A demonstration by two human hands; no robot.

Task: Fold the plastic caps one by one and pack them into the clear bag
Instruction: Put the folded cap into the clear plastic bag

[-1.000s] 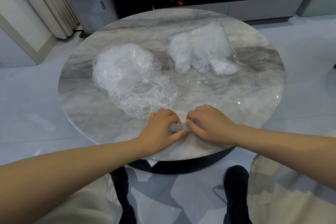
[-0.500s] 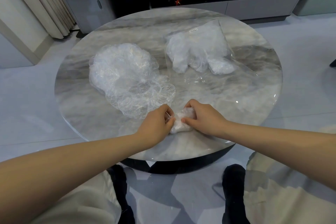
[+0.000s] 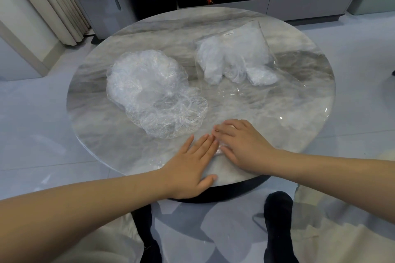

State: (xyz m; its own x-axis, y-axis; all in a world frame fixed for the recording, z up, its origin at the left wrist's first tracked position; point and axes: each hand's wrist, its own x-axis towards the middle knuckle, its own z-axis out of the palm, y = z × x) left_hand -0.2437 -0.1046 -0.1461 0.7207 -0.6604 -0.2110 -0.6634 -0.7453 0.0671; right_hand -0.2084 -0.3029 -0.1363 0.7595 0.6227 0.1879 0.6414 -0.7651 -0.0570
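Both hands lie flat, fingers spread and gripping nothing, on the near edge of the round marble table (image 3: 299,92): the left hand (image 3: 192,164) and the right hand (image 3: 241,145) press side by side, fingertips almost touching, on a folded plastic cap (image 3: 218,150), of which only a crinkled sliver shows between them. The loose pile of unfolded caps (image 3: 154,92) sits just beyond the left hand, left of centre, while the clear bag (image 3: 237,60) lies at the far right, its mouth towards the person, with several white folded bundles already inside. The caps look feather-light, thin and limp, with gathered rims; such film likely springs open once pressure lifts and slides readily on polished stone, so the bundle is probably best pinched across its whole thickness, at the fold rather than by a loose edge. The bag's film appears equally slack, so its mouth would need lifting open by one lip. A small white label (image 3: 228,33) sits near the bag's far edge; its print is too small to read.
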